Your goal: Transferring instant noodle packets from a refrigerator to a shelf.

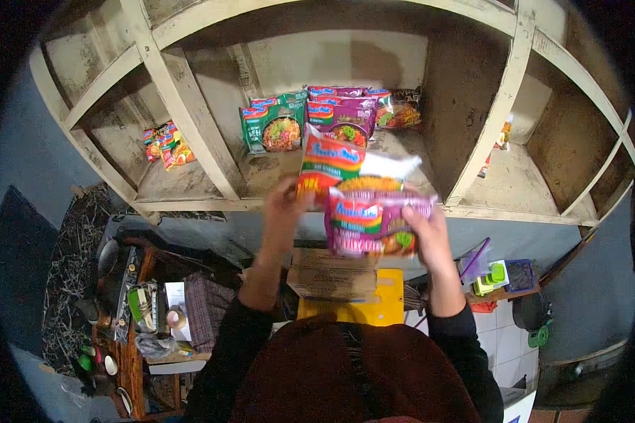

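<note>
My left hand [283,215], slightly blurred, is closed on the left edge of a white, red and green instant noodle packet [331,173]. In front of that packet and overlapping its lower part is a purple instant noodle packet [360,222]. My right hand [429,236] grips the purple one at its right end, thumb on the front. Both packets are held up before the shelf's front edge. Behind them, on the middle shelf [268,173], stand green noodle packets [275,130], purple packets [340,116] and a white packet [395,111] at the right.
Wooden dividers split the shelf; the left compartment holds a few packets [169,146], the right one a few more [502,134]. Below are a cardboard box [331,275] and a yellow surface [388,303]. A cluttered wooden table [135,310] stands left, a small side table [508,292] right.
</note>
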Tool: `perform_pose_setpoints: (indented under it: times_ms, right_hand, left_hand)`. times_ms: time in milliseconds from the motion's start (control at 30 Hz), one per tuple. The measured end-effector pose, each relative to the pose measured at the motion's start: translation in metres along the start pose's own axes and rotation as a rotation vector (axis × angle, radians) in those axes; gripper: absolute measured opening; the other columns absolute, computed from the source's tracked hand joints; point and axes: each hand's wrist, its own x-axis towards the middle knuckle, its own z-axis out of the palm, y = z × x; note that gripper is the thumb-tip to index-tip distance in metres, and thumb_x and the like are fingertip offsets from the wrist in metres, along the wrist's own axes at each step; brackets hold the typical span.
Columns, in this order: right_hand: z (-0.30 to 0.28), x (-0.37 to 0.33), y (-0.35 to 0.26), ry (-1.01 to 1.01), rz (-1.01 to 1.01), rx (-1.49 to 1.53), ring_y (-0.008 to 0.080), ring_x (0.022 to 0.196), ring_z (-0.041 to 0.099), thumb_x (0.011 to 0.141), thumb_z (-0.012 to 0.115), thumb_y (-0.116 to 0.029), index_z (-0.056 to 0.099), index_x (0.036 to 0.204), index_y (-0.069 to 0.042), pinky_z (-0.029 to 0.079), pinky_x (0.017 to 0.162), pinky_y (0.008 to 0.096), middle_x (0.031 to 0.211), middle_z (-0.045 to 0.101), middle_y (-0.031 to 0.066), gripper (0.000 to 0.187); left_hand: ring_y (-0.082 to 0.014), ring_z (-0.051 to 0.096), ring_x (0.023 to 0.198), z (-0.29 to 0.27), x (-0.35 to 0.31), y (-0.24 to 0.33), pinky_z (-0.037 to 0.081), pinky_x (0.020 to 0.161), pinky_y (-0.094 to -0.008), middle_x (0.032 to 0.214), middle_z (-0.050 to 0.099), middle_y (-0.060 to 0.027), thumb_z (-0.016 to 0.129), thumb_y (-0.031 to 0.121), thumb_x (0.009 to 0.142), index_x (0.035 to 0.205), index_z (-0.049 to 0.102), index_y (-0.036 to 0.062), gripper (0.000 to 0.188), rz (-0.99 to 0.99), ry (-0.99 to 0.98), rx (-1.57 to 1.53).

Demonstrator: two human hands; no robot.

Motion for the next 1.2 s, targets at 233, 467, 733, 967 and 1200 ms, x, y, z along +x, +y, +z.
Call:
perform_pose_setpoints:
  times_ms: [233, 467, 733, 967, 1200]
  right_hand:
    - [0.005, 0.108, 0.011, -0.073, 0.082, -0.055, 0.0104, 0.083, 0.053, 0.079, 0.059, -0.022, 0.055, 0.098, 0.003, 0.043, 0.075, 0.024, 0.093, 0.059, 0.0066, 0.032]
    - [-0.006, 0.138, 0.022, -0.061, 0.149, -0.025, 0.0143, 0.074, 0.06, 0.08, 0.058, -0.027, 0.051, 0.097, 0.007, 0.05, 0.068, 0.028, 0.09, 0.06, 0.0118, 0.039]
    - [-0.003, 0.123, 0.016, -0.026, 0.191, 0.096, 0.0138, 0.075, 0.059, 0.08, 0.058, -0.023, 0.055, 0.095, 0.005, 0.048, 0.068, 0.0266, 0.089, 0.061, 0.0099, 0.033]
    - [0.004, 0.128, 0.027, -0.065, 0.063, 0.114, 0.0114, 0.08, 0.056, 0.082, 0.056, -0.024, 0.055, 0.1, 0.001, 0.045, 0.074, 0.0259, 0.093, 0.06, 0.0064, 0.031]
    - [0.007, 0.161, 0.048, 0.126, -0.122, -0.292, 0.018, 0.083, 0.057, 0.079, 0.059, -0.034, 0.055, 0.097, 0.002, 0.043, 0.076, 0.0305, 0.093, 0.061, 0.0103, 0.04]
  left_hand:
    - [-0.0122, 0.058, 0.068, -0.027, 0.091, -0.017, 0.045, 0.058, -0.0239, 0.076, 0.06, -0.0065, 0.067, 0.007, 0.07, 0.09, 0.051, 0.0018, 0.025, 0.138, 0.057, 0.369]
    - [-0.0125, 0.058, 0.061, -0.02, 0.117, -0.029, 0.047, 0.053, -0.0254, 0.074, 0.059, -0.0058, 0.071, 0.003, 0.06, 0.091, 0.049, 0.0019, 0.038, 0.381, 0.007, 0.756]
    - [-0.0181, 0.058, 0.07, -0.025, 0.116, -0.04, 0.045, 0.066, -0.0287, 0.075, 0.059, -0.0089, 0.065, 0.005, 0.067, 0.098, 0.047, 0.0006, 0.036, 0.191, -0.078, 0.596]
    - [-0.0141, 0.051, 0.087, -0.037, 0.105, -0.04, 0.042, 0.077, -0.0264, 0.099, 0.052, -0.0074, 0.055, 0.012, 0.079, 0.106, 0.041, 0.0022, 0.032, 0.244, 0.232, 0.08]
    - [-0.0184, 0.053, 0.094, -0.024, 0.088, -0.039, 0.043, 0.082, -0.0355, 0.105, 0.052, -0.0075, 0.04, 0.025, 0.09, 0.113, 0.041, 0.0042, 0.031, 0.068, 0.354, -0.442]
